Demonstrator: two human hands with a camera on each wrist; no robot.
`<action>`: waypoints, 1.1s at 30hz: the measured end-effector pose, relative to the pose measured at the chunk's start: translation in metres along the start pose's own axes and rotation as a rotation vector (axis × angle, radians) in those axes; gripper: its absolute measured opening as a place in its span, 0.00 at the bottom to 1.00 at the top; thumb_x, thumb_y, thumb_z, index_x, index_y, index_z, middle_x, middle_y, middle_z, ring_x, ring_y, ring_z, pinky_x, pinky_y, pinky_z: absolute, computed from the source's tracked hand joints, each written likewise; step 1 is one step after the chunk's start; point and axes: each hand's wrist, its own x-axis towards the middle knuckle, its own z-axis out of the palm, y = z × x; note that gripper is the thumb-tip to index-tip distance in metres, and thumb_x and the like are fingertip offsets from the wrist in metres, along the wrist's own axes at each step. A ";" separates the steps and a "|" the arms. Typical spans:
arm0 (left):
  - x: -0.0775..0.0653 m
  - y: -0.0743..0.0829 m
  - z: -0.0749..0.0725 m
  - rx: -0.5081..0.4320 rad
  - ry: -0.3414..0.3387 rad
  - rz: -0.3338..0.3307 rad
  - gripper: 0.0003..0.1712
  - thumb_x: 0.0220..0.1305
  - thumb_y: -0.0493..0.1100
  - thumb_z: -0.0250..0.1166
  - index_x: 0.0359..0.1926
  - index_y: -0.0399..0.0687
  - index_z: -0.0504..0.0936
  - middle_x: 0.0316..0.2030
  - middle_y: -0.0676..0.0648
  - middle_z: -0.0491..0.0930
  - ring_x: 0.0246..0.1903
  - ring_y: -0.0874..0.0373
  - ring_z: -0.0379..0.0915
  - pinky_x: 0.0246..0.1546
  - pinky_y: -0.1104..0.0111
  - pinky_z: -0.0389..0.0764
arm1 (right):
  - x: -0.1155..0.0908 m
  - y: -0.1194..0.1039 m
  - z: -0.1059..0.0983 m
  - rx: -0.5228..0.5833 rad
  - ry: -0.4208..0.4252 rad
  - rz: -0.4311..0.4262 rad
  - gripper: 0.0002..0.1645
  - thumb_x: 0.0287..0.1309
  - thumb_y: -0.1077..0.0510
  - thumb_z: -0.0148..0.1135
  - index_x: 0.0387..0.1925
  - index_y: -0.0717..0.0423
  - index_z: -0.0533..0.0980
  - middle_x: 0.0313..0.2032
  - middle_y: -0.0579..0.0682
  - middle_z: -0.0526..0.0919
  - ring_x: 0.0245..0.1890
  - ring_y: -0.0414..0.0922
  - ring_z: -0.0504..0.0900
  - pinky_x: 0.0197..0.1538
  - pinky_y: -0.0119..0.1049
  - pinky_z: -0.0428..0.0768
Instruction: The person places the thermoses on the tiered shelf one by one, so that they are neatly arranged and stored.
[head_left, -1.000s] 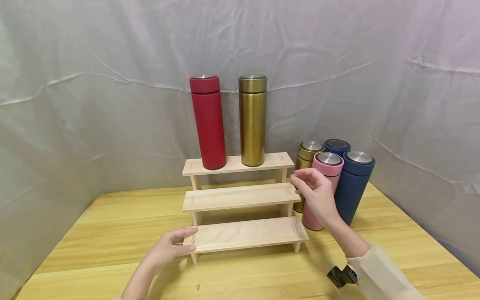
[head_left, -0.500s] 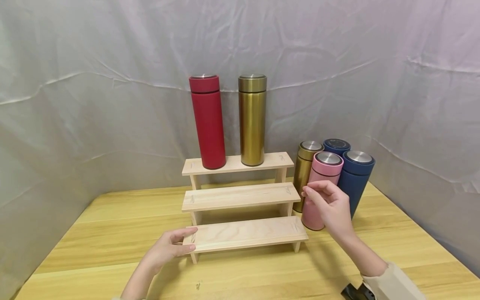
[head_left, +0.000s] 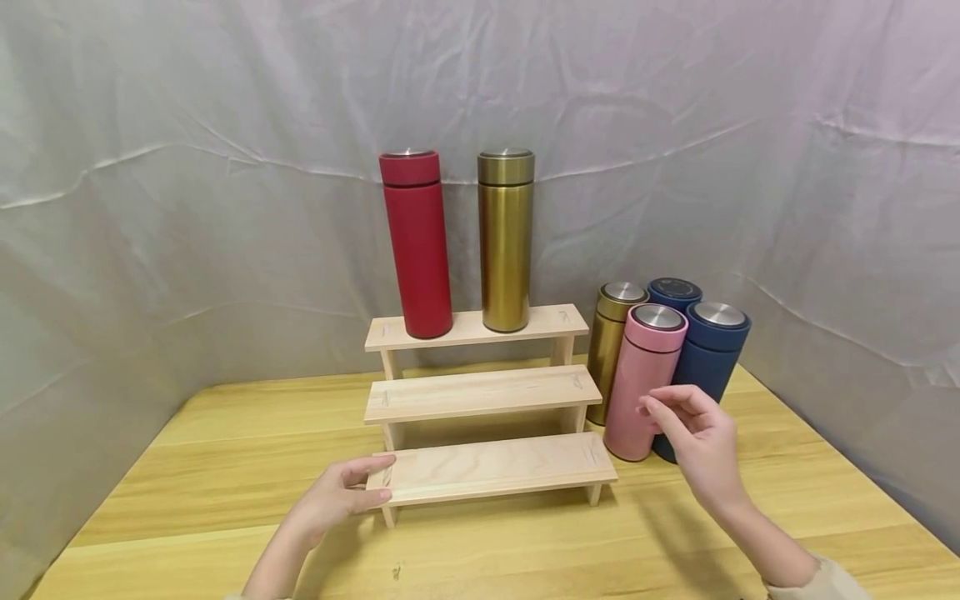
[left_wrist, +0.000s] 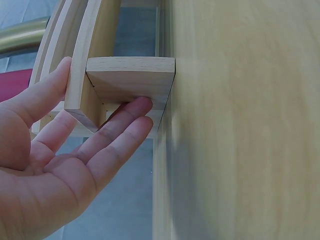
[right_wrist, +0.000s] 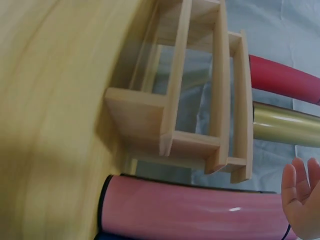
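Note:
A three-step wooden display stand [head_left: 487,471] stands on the table. My left hand [head_left: 333,496] holds the left end of its lowest board. In the left wrist view the thumb [left_wrist: 60,80] lies against that board, while two fingers [left_wrist: 122,130] reach underneath toward the side leg. My right hand [head_left: 705,446] hovers in front of a pink thermos flask [head_left: 637,383], its fingers loosely bent and holding nothing. A red flask [head_left: 416,250] and a gold flask [head_left: 506,250] stand upright on the top step.
Behind the pink flask stand a second gold flask [head_left: 606,342] and two blue flasks, the nearer blue flask [head_left: 705,358] partly covered by the right hand. A grey cloth backdrop [head_left: 300,208] encloses the wooden table [head_left: 225,467] at the back and sides.
My right hand has moved from the right end of the middle step, to the right and toward me, past the pink flask. The left hand, stand and flasks have stayed put.

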 end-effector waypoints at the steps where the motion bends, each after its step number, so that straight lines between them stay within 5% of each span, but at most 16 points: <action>1: 0.000 0.000 0.000 0.000 -0.001 0.002 0.30 0.56 0.39 0.62 0.58 0.31 0.65 0.58 0.30 0.60 0.53 0.35 0.56 0.46 0.47 0.68 | -0.001 0.005 -0.005 -0.006 -0.005 -0.004 0.05 0.53 0.78 0.50 0.34 0.77 0.70 0.29 0.52 0.82 0.29 0.40 0.80 0.30 0.25 0.77; 8: 0.001 -0.001 -0.001 -0.007 0.001 0.000 0.30 0.56 0.39 0.62 0.58 0.31 0.65 0.58 0.30 0.60 0.52 0.38 0.58 0.46 0.48 0.68 | -0.013 0.100 -0.070 -0.010 -0.046 -0.005 0.12 0.53 0.74 0.54 0.42 0.74 0.71 0.35 0.67 0.78 0.34 0.52 0.79 0.30 0.36 0.78; 11: 0.001 -0.001 -0.001 -0.006 0.002 0.000 0.30 0.56 0.39 0.62 0.58 0.31 0.65 0.58 0.30 0.60 0.52 0.38 0.58 0.46 0.48 0.68 | -0.017 0.124 -0.088 -0.009 -0.025 0.017 0.13 0.53 0.76 0.53 0.43 0.74 0.70 0.36 0.70 0.77 0.35 0.53 0.79 0.30 0.36 0.78; 21: 0.001 0.000 -0.001 -0.021 -0.001 0.002 0.31 0.55 0.40 0.63 0.58 0.31 0.65 0.58 0.29 0.59 0.53 0.35 0.59 0.47 0.49 0.68 | -0.021 0.119 -0.102 -0.110 0.025 0.021 0.11 0.52 0.73 0.56 0.40 0.72 0.73 0.34 0.63 0.79 0.34 0.48 0.80 0.30 0.34 0.79; 33: 0.000 0.000 0.000 -0.019 0.008 -0.006 0.31 0.55 0.39 0.63 0.57 0.31 0.66 0.58 0.30 0.61 0.53 0.36 0.59 0.47 0.50 0.69 | -0.017 0.139 -0.127 -0.391 0.169 0.044 0.15 0.47 0.69 0.64 0.40 0.62 0.77 0.37 0.57 0.80 0.32 0.43 0.80 0.28 0.30 0.78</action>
